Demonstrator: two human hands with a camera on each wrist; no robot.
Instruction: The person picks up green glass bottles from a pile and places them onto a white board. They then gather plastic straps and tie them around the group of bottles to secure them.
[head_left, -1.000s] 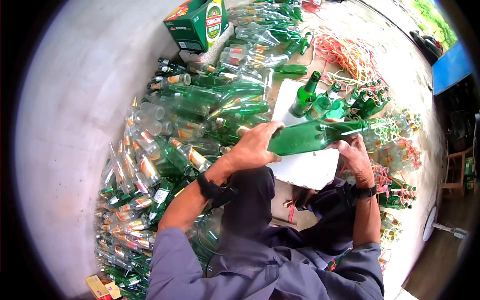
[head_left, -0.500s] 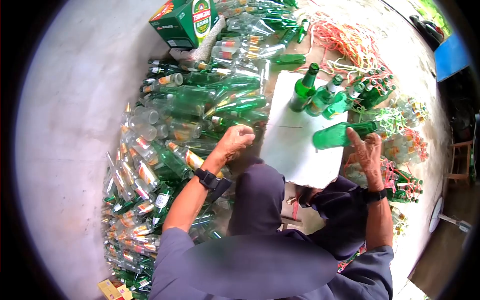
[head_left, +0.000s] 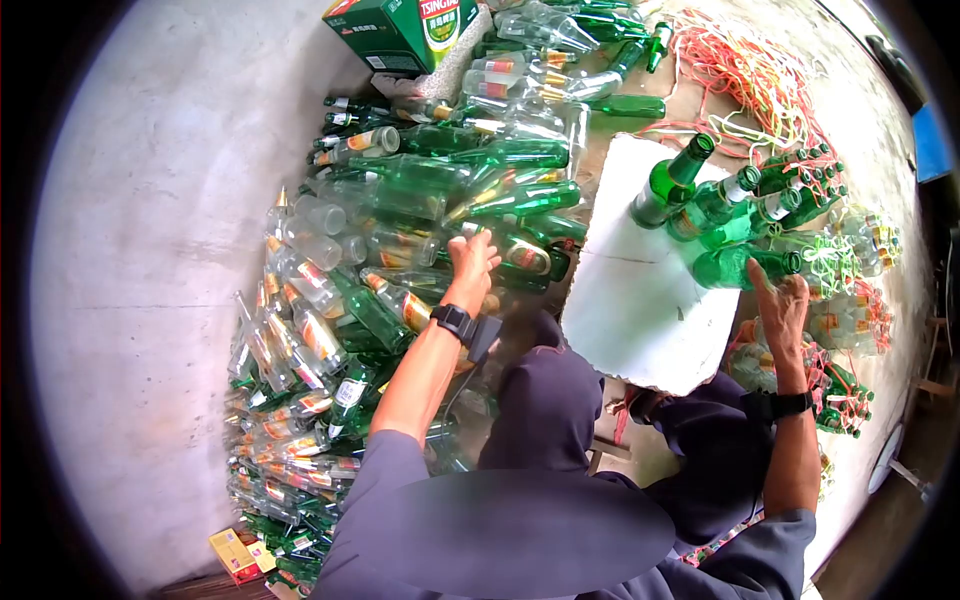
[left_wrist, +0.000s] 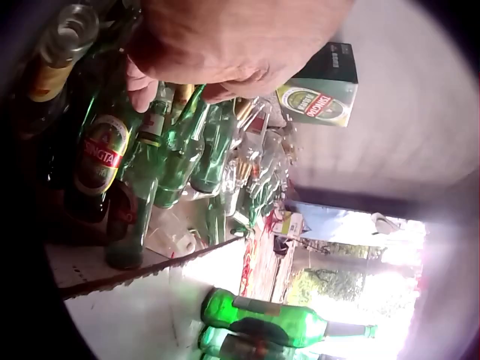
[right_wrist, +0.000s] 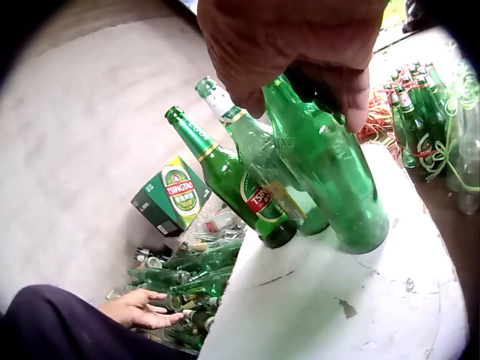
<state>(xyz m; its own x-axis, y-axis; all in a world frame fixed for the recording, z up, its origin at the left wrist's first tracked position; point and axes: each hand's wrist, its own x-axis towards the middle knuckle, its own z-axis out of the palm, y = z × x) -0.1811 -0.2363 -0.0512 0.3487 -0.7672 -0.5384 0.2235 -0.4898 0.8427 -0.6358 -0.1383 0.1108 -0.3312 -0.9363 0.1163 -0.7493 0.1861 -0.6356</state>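
Note:
My right hand [head_left: 783, 305] holds a green glass bottle [right_wrist: 334, 184] by its neck; its base is on the white board [head_left: 645, 310]. Beside it on the board stand other upright green bottles, among them a Tsingtao-labelled one [right_wrist: 244, 187]. Over the pile to the left of the board, my left hand [head_left: 473, 268] reaches with its fingers extended. Nearest to it lies a green Tsingtao bottle [left_wrist: 101, 161], its neck close by the fingertips. In the right wrist view the left hand [right_wrist: 142, 309] shows no bottle in its grasp.
Many clear and green bottles [head_left: 300, 330] lie heaped along the wall. A green Tsingtao carton [head_left: 400, 35] stands behind them. Tangled red and yellow straps [head_left: 745, 75] lie beyond the board, and tied bottle bundles [head_left: 845, 325] line the right side.
The left hand has let go of the green bottle and moved left over the pile. My right hand has brought that bottle from level to standing on the board beside the others.

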